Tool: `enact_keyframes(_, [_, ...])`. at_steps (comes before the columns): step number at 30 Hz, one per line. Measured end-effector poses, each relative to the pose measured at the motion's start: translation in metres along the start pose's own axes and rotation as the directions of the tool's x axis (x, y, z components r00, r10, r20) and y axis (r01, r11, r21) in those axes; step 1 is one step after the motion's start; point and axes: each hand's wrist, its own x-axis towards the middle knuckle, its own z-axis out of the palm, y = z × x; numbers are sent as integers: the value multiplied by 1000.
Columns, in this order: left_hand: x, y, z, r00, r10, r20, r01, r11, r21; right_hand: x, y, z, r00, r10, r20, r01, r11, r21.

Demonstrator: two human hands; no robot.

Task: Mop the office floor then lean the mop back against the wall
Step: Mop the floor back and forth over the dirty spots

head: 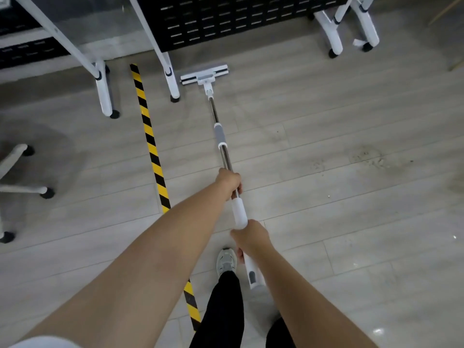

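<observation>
Two grips tight round 1 mop [221,136]: L hand [229,180] fwd, R hand [251,238] rear; head [204,74] on floor [326,109]

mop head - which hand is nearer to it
Left. The left hand grips the shaft partway toward the mop head; the right hand holds the handle farther back.

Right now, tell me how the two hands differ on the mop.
The left hand grips the bare metal pole; the right hand grips the white handle. The left hand sits nearer the mop head, the right hand farther from it. Both curl round the mop.
</observation>
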Motion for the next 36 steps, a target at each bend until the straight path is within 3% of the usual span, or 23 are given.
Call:
enact_keyframes(4, [-10, -15, 9, 997, -10, -73, 15, 998, 61, 6, 18, 19, 992, -72, -106, 49, 978, -202])
enact_keyframes(7, [-13, -31, 18, 994, 16, -109, 10, 970, 243, 9, 32, 35, 984, -115, -136, 63, 939, -338])
enact_keyframes(17, [-62, -122, 81, 989, 60, -132, 11, 878, 478, -15, 149, 44, 989, -116, -92, 86, 958, -274])
enact_keyframes(25, [-177, -206, 146, 998, 45, -43, -24, 912, 409, -108, 279, 21, 998, -57, -38, 44, 961, -274])
enact_keyframes(29, [-233, -234, 167, 999, 22, -35, -8, 937, 349, -160, 330, 1, 990, -46, 134, 69, 982, -175])
enact_keyframes(32, [-261, -245, 173, 1000, 6, -22, 1, 949, 317, -184, 353, -9, 979, -65, 195, 96, 983, -153])
enact_keyframes(36, [-262, -233, 164, 999, -27, -45, 38, 968, 250, -184, 344, -11, 983, -95, 157, 116, 985, -130])
